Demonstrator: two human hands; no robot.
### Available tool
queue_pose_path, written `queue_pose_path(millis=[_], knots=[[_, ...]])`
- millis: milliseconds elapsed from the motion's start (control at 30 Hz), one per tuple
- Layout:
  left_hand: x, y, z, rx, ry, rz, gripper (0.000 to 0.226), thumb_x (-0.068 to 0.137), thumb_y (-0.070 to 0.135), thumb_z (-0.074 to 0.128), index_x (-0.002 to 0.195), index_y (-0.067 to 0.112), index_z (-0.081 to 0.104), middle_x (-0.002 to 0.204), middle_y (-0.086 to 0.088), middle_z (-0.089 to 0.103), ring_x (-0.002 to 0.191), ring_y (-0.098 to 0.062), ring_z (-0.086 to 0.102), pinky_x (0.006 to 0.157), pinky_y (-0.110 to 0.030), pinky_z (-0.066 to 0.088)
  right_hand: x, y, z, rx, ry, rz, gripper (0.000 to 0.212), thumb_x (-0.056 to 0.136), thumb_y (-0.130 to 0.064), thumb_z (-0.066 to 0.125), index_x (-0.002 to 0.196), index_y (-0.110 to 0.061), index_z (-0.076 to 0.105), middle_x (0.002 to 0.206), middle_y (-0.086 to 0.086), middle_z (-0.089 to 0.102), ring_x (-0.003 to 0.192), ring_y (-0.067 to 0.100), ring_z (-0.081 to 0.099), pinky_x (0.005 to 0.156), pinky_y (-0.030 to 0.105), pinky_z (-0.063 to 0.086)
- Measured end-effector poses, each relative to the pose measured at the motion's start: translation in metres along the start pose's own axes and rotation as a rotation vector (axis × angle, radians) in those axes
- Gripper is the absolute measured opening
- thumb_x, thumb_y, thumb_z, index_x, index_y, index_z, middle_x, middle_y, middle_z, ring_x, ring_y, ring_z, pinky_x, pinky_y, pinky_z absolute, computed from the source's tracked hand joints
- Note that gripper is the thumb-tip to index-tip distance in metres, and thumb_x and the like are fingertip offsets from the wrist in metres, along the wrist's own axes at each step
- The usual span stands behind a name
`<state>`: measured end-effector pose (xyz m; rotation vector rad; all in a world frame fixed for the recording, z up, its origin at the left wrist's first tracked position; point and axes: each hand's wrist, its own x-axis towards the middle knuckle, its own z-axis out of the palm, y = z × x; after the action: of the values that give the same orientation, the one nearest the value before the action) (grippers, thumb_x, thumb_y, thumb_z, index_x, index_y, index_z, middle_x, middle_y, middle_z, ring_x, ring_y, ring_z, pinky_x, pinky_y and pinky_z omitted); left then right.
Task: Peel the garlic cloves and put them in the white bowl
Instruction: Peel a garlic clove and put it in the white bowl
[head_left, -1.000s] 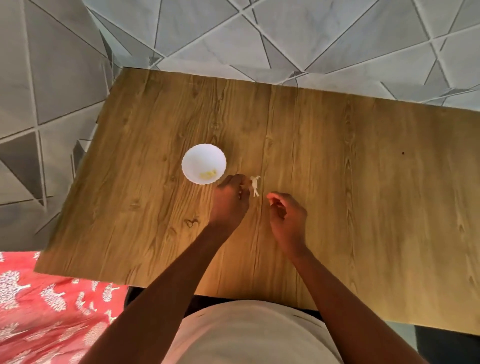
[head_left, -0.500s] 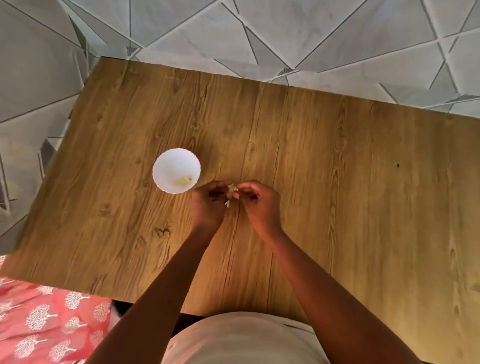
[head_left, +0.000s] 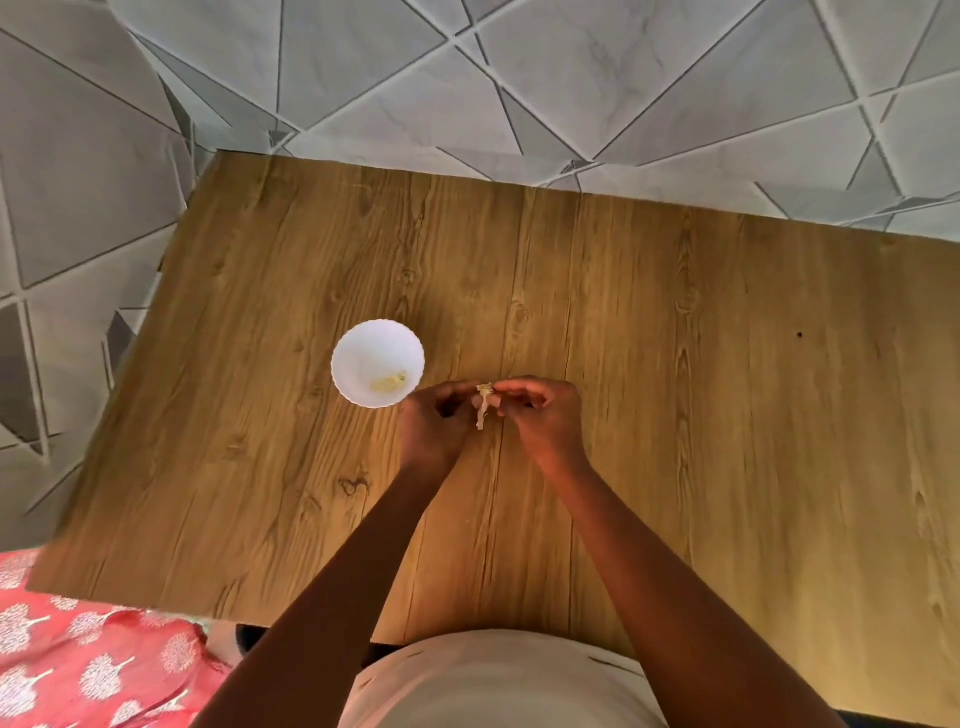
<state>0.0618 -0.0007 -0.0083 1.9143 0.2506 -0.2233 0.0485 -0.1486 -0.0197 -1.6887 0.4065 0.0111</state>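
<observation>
You pinch the clove (head_left: 484, 402) between left hand (head_left: 434, 423) and right hand (head_left: 540, 415) above mid-worktop (head_left: 675, 415), skin dangling toward you, with the bowl (head_left: 377, 362) just beside your left hand.

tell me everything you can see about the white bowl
The white bowl is small and round, with a finely scalloped rim and a smooth, glossy surface that could be ceramic or plastic. It stands upright on the wooden table, left of the person's hands. Inside, near the side closest to the person, lies a small pale yellow heap, seemingly peeled garlic; the rest of the inside is bare white. The left hand is close to its rim, but contact cannot be confirmed.
</observation>
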Motion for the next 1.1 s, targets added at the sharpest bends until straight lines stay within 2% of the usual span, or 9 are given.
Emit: queue_pose_path(millis=[200,367,433,633,900,1100], knots=[[0.003,-0.006,-0.004,0.012,-0.039,0.014,0.024,0.087,0.015,0.080,0.111,0.019,0.080,0.098,0.008,0.078,0.092,-0.003,0.072,0.085,-0.024,0.057,0.001,-0.001,0.004,-0.009,0.001,0.034,0.019,0.080,-0.002,0.081,0.096,-0.012,0.081,0.088,-0.001,0.079,0.086,0.018,0.075,0.087,0.046,0.060],[0.005,-0.006,-0.004,0.021,-0.038,-0.004,0.027,0.086,0.010,0.080,0.111,0.019,0.078,0.098,0.013,0.076,0.089,0.012,0.067,0.080,-0.006,0.049,0.001,-0.003,0.003,-0.042,-0.007,0.020,0.019,0.080,-0.005,0.082,0.097,-0.014,0.081,0.090,-0.004,0.079,0.089,0.012,0.074,0.090,0.041,0.060],[0.006,-0.007,-0.003,0.005,-0.032,-0.016,0.026,0.086,0.008,0.080,0.111,0.017,0.079,0.096,0.013,0.075,0.087,0.014,0.066,0.076,-0.003,0.048,0.000,-0.005,0.002,-0.038,-0.011,0.013,0.019,0.080,-0.005,0.082,0.097,-0.013,0.080,0.090,-0.004,0.079,0.088,0.012,0.075,0.089,0.039,0.060],[0.009,-0.009,-0.003,-0.052,-0.033,-0.030,0.024,0.083,0.004,0.081,0.106,0.011,0.080,0.093,0.003,0.079,0.086,-0.005,0.074,0.083,-0.024,0.060,0.003,-0.004,0.002,-0.036,-0.027,0.012,0.019,0.079,-0.004,0.083,0.097,-0.011,0.080,0.088,0.000,0.079,0.084,0.018,0.076,0.084,0.046,0.062],[0.010,-0.012,-0.003,-0.029,-0.060,-0.019,0.024,0.084,0.003,0.080,0.105,0.013,0.080,0.091,0.004,0.080,0.086,-0.009,0.075,0.085,-0.037,0.063,0.005,-0.003,-0.002,-0.031,-0.046,0.035,0.019,0.079,-0.002,0.083,0.096,-0.006,0.080,0.086,0.003,0.079,0.081,0.021,0.076,0.083,0.050,0.061],[0.009,-0.012,-0.005,0.006,-0.067,0.002,0.024,0.083,0.004,0.080,0.105,0.012,0.080,0.092,0.004,0.079,0.086,-0.008,0.075,0.085,-0.041,0.063,0.004,-0.006,-0.001,-0.047,-0.043,0.057,0.019,0.077,-0.003,0.084,0.096,-0.007,0.080,0.085,0.003,0.079,0.080,0.020,0.076,0.083,0.047,0.062]])
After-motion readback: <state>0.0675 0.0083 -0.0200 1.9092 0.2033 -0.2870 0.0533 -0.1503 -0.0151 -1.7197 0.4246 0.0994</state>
